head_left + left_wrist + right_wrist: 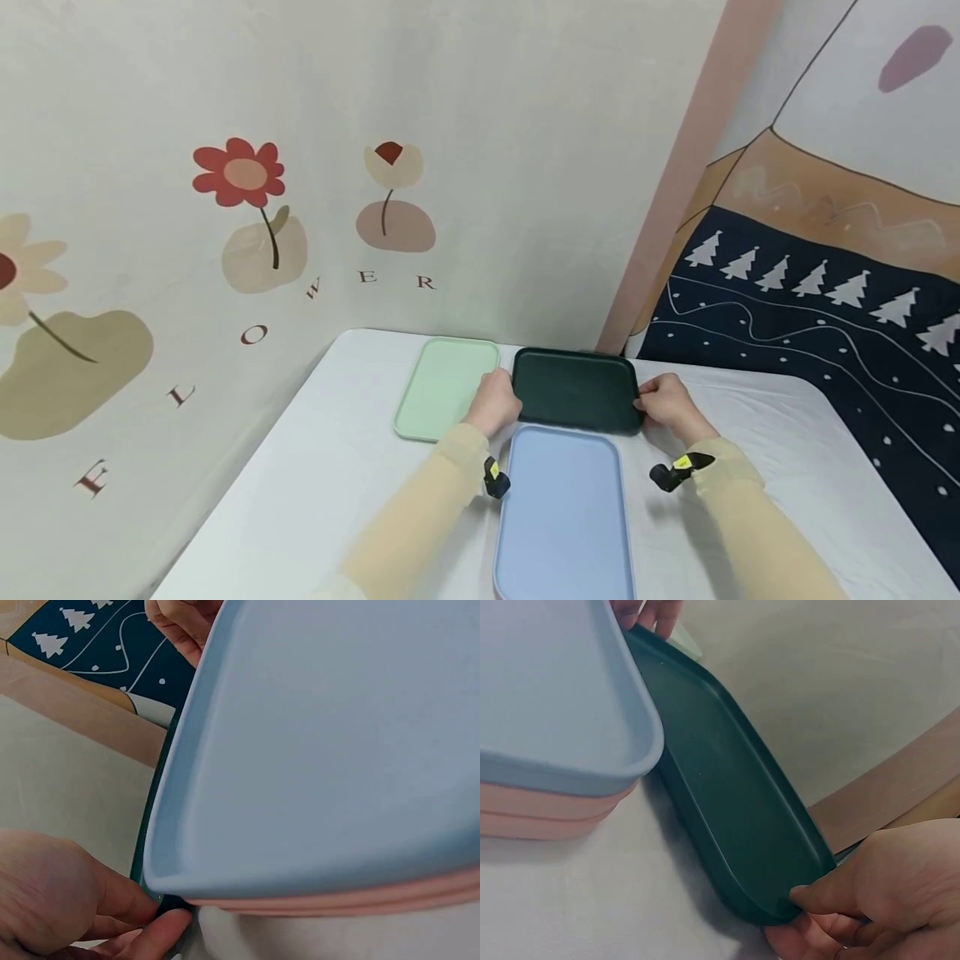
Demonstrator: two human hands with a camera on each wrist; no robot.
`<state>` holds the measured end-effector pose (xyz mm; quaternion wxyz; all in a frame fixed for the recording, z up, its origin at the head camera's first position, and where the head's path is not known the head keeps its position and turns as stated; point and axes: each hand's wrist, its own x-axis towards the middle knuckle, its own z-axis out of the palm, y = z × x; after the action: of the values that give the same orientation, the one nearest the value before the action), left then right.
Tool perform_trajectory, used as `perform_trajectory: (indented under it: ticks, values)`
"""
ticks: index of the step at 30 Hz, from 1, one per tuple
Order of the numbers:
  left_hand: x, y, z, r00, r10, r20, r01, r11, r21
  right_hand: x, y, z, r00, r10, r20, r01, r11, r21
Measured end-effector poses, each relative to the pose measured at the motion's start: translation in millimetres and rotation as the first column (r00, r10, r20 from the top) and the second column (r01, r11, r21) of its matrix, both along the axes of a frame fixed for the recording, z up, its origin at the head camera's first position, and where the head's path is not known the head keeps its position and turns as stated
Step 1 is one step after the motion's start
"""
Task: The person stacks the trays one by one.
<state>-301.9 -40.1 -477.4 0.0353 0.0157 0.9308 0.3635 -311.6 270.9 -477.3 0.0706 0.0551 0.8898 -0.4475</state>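
Observation:
Both hands hold a dark green tray by its two short ends, near the back of the table. My left hand grips its left end, and my right hand pinches the right end, thumb on the rim and fingers beneath, as the right wrist view shows. Directly in front lies a light blue tray, stacked on pink trays. A light green tray lies to the left, beside my left hand. In the left wrist view the blue tray hides most of the dark green tray.
A white cloth covers the table. Along its back and left side stands a pale wall with printed flowers and letters. A dark blue printed panel with white trees borders the right side.

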Motion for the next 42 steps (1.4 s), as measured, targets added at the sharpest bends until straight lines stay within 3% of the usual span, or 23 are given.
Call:
perform_trajectory:
  ticks: [7,13,30,42]
  values:
    - [1.9,-7.0,6.6,0.999,0.023,-0.026,-0.023,0.999,0.025,7.5,-2.8,15.5,0.999,0.018,-0.026,-0.019,0.999,-0.045]
    - [5.9,-13.4,14.2,0.998,0.059,-0.023,-0.056,0.993,0.107,17.3,-6.6,26.8,0.999,0.025,-0.022,-0.027,0.998,-0.053]
    - [7.3,-32.0,16.5,0.994,0.072,-0.079,-0.056,0.980,0.192,53.4,-23.2,38.2,1.000,0.004,-0.025,-0.008,0.982,-0.191]
    - [19.0,-48.8,28.2,0.995,0.041,-0.089,-0.023,0.979,0.201,79.6,-35.3,43.6,0.998,-0.060,-0.003,0.055,0.929,-0.366]
